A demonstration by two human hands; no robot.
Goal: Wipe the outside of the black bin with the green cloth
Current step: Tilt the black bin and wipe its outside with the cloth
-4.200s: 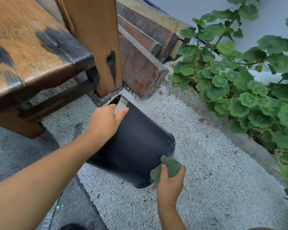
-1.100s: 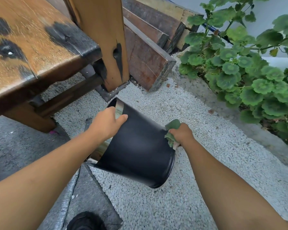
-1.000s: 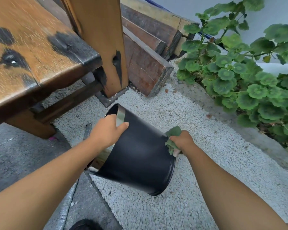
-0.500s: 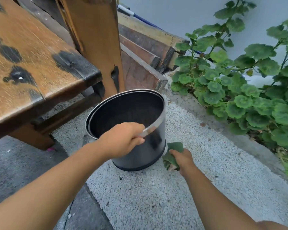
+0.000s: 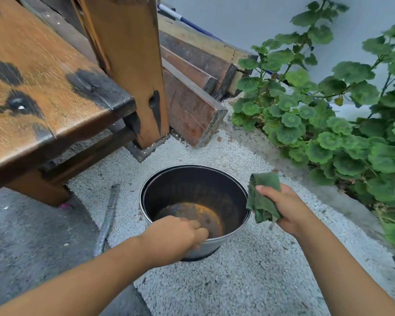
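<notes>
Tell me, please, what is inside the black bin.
The black bin stands upright; inside show dark walls and an orange-brown, rust-like bottom, with no loose thing visible. The left hand grips the near rim and hides part of the bottom and near wall.

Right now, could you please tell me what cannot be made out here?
All head view.
Outer wall of the black bin: camera looks down into it; only a strip shows.
Fingertips of the left hand: curled under it at the rim.
Green cloth: partly covered by the right hand.
</notes>
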